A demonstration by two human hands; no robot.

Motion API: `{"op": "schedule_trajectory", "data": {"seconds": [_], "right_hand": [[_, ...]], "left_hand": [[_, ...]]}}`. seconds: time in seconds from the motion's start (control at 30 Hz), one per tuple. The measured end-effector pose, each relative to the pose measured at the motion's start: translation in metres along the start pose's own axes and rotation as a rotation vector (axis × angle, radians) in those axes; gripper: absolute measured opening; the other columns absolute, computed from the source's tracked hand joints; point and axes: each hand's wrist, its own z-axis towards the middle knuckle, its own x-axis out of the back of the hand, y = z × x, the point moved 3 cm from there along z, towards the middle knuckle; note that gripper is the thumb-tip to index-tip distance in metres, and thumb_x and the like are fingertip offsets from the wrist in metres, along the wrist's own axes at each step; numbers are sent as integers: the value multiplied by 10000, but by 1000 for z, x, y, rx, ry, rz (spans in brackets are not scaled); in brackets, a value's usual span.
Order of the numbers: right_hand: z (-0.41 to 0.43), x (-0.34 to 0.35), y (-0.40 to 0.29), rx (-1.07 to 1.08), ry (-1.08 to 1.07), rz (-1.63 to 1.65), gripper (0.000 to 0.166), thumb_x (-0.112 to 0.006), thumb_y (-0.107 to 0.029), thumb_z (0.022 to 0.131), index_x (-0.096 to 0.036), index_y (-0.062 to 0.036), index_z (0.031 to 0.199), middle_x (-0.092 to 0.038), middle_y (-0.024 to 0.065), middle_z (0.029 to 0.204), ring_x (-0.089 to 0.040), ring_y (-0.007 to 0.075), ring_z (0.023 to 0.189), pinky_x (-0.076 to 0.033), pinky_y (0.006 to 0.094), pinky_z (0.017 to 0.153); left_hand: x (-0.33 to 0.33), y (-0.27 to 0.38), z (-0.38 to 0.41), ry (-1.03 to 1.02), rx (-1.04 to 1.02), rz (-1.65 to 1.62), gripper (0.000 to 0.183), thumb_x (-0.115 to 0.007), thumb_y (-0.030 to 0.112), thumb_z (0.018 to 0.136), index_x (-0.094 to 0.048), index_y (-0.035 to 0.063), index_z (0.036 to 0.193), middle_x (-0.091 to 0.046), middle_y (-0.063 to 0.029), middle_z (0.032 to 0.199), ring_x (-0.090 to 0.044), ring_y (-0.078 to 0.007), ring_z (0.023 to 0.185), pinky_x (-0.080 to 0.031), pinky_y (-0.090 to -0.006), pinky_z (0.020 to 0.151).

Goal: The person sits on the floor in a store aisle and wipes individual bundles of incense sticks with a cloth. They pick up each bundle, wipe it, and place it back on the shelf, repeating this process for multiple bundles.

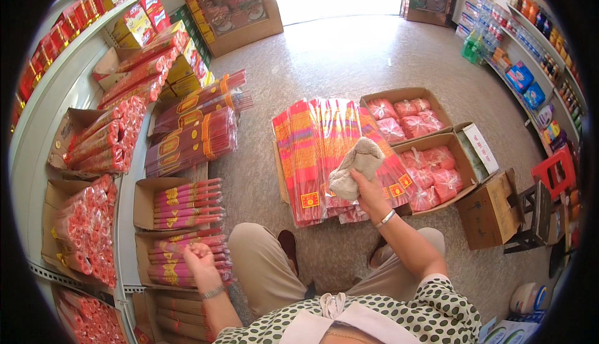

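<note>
My right hand [369, 188] grips a folded greyish cloth [359, 168] above a pile of long red and orange patterned packets in clear plastic wrap [304, 156]. My left hand [199, 256] is at the left, its fingers curled, over or beside a cardboard box of pink incense-like stick bundles [171, 266] on the lower shelf. I see nothing held in it, though its palm is partly hidden. Two open cardboard boxes to the right of the pile hold pink plastic-wrapped bundles [383, 110].
Shelving [122, 203] on the left bears boxes of red wrapped rolls [96, 142] and purple stick packs [196, 138]. A brown carton [489, 213] and a dark stool [533, 217] stand at the right, near a red plastic stool [554, 170] and shelves of bottles. A bright doorway lies ahead.
</note>
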Motion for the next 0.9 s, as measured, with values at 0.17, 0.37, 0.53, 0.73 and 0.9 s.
{"op": "schedule_trajectory", "data": {"seconds": [0.17, 0.37, 0.53, 0.73, 0.9], "right_hand": [[8, 8, 11, 62, 53, -23, 380, -602, -173, 826, -478, 10, 1134, -572, 79, 1022, -565, 173, 919, -476, 309, 777], [5, 5, 13, 129, 85, -71, 376, -581, -199, 844, -483, 26, 1130, -562, 71, 1030, -547, 161, 923, -460, 304, 784], [-18, -11, -5, -41, -115, 194, 529, -433, -492, 879, -454, -41, 1154, -565, 62, 976, -571, 189, 893, -463, 345, 831], [-23, 7, -9, 145, -400, -38, 847, -407, -680, 765, -329, -12, 1282, -429, 109, 1258, -416, 222, 1166, -346, 396, 975], [-47, -41, -46, -7, -451, 565, 694, -333, -560, 875, -229, -64, 1349, -385, 94, 1303, -366, 227, 1217, -277, 387, 1033]], "left_hand": [[-59, -97, -95, -289, 216, 268, 246, -412, 213, 903, -380, 114, 680, -332, 23, 552, -259, -76, 391, -204, -229, 331], [-89, -190, -201, -742, 467, 631, 163, -434, 241, 929, -399, 126, 819, -351, 28, 586, -302, -47, 410, -243, -198, 339], [-76, -241, -206, -1140, 423, 1007, 149, -469, 228, 918, -424, 86, 899, -398, 30, 599, -349, -39, 413, -290, -197, 354], [-97, -251, -202, -1242, 159, 1157, 153, -451, 209, 918, -445, 56, 928, -439, 18, 622, -390, -40, 433, -319, -193, 382], [-123, -240, -203, -1337, -380, 1214, 146, -481, 153, 887, -450, 11, 899, -464, -75, 622, -462, -204, 534, -368, -325, 471]]}}
